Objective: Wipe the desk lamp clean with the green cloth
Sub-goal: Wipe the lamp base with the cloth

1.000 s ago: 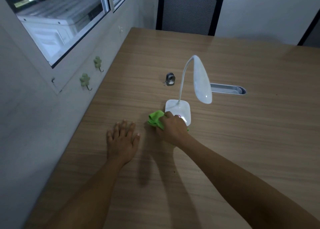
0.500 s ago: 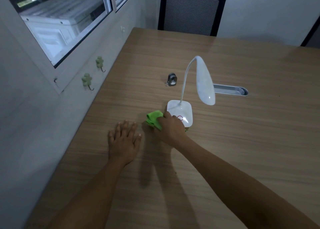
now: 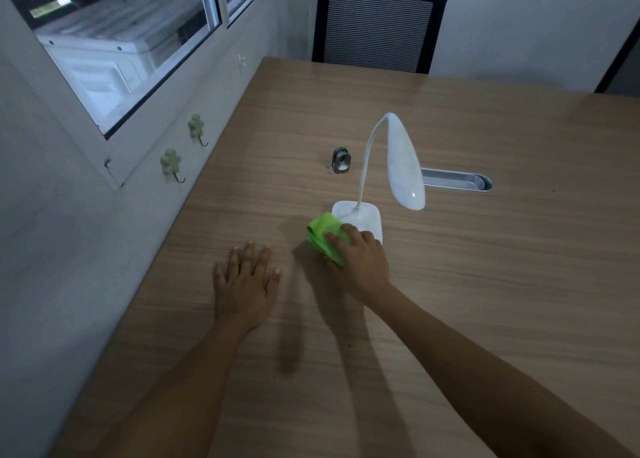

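Right hand (image 3: 360, 263): at the frame centre, fingers pressed on the green cloth (image 3: 323, 234), holding it against the near-left corner of the lamp base so it rubs there.
Left hand (image 3: 244, 281): spread flat on the desk (image 3: 485, 284), empty, probably for support.
Desk lamp (image 3: 403, 163): centre of frame; the long head slants down toward lower right.

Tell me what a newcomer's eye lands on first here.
The bright green cloth stands out most, pressed by the right hand against the near left corner of the white desk lamp base, mid-table. The lamp's curved neck and drooping head rise just behind. The left hand lies flat and spread on the wooden table, left of the cloth.
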`<action>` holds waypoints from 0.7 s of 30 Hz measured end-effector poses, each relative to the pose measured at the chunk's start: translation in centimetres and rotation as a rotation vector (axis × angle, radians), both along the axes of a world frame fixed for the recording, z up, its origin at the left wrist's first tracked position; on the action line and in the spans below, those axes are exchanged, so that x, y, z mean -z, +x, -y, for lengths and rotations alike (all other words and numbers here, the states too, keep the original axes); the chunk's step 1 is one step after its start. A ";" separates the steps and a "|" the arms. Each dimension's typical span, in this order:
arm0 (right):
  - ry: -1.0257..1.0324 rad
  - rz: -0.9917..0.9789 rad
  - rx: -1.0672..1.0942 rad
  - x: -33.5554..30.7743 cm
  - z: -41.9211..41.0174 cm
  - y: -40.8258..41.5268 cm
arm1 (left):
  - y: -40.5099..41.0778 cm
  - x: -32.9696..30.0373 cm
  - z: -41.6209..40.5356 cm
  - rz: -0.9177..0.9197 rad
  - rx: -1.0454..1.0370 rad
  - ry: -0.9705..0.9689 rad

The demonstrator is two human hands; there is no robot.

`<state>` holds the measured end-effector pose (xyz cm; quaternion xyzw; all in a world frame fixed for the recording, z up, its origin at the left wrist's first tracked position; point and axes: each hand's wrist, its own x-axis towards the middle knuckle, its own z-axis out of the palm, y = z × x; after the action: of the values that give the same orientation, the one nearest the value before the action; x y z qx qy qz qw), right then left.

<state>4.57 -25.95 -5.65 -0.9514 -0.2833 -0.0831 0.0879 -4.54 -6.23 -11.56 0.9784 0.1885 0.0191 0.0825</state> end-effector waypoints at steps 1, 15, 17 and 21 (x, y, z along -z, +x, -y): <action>0.031 0.011 0.049 -0.3 0.5 0.5 | 0.0 0.0 0.0 -0.003 0.001 0.003; 0.129 0.040 -0.043 0.4 3.9 -1.2 | 0.0 0.1 -0.1 -0.007 -0.001 0.003; 0.213 0.017 0.137 0.0 4.8 -0.1 | 0.1 0.2 -0.1 -0.020 -0.006 -0.009; 0.187 -0.087 0.277 0.2 5.2 0.7 | 0.2 0.1 0.0 -0.016 -0.002 0.005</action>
<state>5.31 -31.10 -5.86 -0.9717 -0.1364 -0.0790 0.1762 -4.35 -6.19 -11.69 0.9786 0.1900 0.0116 0.0787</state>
